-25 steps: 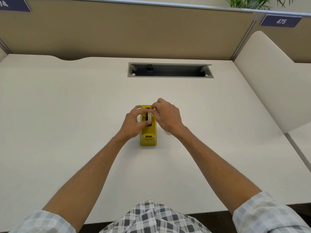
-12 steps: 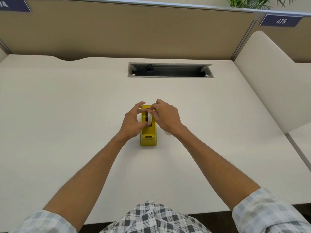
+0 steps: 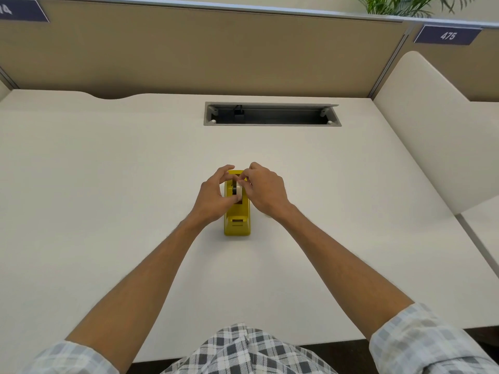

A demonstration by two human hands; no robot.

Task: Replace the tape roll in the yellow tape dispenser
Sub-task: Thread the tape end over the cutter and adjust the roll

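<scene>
The yellow tape dispenser (image 3: 237, 221) stands in the middle of the desk, its cutter end towards me. A whitish tape roll (image 3: 238, 189) on a dark core sits in the dispenser's open slot. My left hand (image 3: 213, 197) is at the dispenser's left side, thumb low against the roll and fingers arched over the far end. My right hand (image 3: 263, 190) comes in from the right, its fingertips pinching the top of the roll. The hands hide much of the roll and the slot.
A cable-tray opening (image 3: 272, 114) with a raised flap is cut into the desk behind the dispenser. A beige partition (image 3: 205, 49) runs along the back, and a curved side divider (image 3: 432, 125) closes the right.
The roll has sunk lower into the slot. My left fingers have spread and arched over the dispenser's far end. My right hand barely moved.
</scene>
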